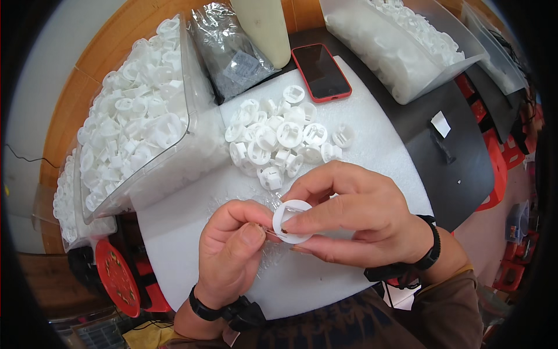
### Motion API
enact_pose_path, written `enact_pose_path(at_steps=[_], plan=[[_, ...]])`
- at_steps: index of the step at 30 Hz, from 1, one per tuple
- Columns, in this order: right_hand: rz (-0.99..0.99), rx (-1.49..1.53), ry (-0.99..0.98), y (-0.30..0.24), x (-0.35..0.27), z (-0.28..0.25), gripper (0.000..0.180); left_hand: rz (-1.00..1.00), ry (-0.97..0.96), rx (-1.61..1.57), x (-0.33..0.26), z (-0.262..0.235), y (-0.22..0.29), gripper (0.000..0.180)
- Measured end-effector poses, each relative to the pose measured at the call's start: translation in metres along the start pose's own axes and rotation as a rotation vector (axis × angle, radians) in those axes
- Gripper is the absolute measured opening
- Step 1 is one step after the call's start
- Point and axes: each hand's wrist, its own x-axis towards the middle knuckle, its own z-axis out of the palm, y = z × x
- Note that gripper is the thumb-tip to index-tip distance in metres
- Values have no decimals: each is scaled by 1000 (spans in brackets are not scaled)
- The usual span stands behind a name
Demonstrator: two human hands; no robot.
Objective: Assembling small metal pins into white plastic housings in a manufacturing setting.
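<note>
My right hand (354, 215) grips a round white plastic piece (293, 205) with a recessed middle, fingers around its rim and one fingertip in the recess. Pinched between thumb and forefinger of my left hand (229, 244) is a small clear part with thin prongs (271, 232), its end meeting the left side of the round piece. How far it goes in, I cannot tell. Beyond my hands lies a heap of similar white round pieces (289, 134). Small clear slivers (268, 256) are scattered on the white foam sheet (186, 244), partly hidden beneath my hands.
At left stands a clear bin (189, 136) piled with white pieces; another bin (442, 78) stands at the far right. A red-edged phone (321, 72) and a plastic bag (232, 55) lie at the back. Red stools (119, 276) flank the table.
</note>
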Motion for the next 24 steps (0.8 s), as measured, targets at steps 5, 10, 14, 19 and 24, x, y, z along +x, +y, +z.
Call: enact_pose_path(at_steps=[5, 10, 14, 19, 24], plan=[[154, 174, -57, 4, -2, -2, 26, 14, 1, -23, 0, 0, 1, 18], [451, 386, -77, 0, -3, 0, 27, 53, 13, 22, 0, -1, 4, 17], [541, 668, 70, -6, 0, 8, 32, 28, 33, 12, 0, 5, 8, 17], [428, 580, -224, 2, 0, -4, 38, 40, 15, 43, -1, 3, 8, 17], [655, 825, -122, -5, 3, -5, 37, 43, 31, 97, -5, 3, 12, 16]])
